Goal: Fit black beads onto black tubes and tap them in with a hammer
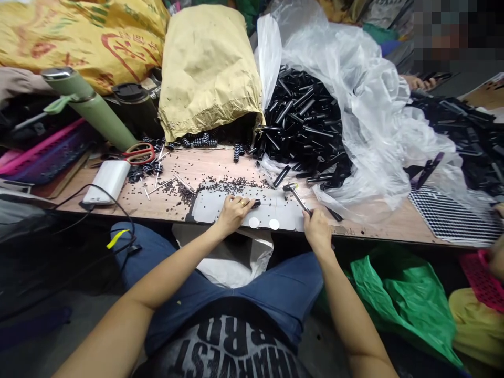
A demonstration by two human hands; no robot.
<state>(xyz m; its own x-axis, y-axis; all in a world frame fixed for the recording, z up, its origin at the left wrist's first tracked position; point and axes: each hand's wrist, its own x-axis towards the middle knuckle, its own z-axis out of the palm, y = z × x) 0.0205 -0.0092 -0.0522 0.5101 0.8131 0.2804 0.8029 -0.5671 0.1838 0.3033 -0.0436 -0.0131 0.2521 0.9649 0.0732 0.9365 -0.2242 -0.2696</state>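
My left hand (234,214) is closed on a short black tube (256,203), holding it down on a grey plate (205,205) at the table's front edge. In my right hand (318,230) is the handle of a small hammer (298,198); its metal head is raised a little to the right of the tube. Two white round discs (254,223) lie on the plate's near edge between my hands. Small black bits (236,185) are scattered along the plate's far side. A loose black tube (281,176) lies just beyond the hammer head.
A clear plastic bag (366,105) spills many black tubes (307,115) at the back. Left of it are a yellow paper sack (210,68), red-handled scissors (139,153), a green bottle (94,113) and a white power bank (106,181) with a cable. A co-worker's hand (421,82) shows at far right.
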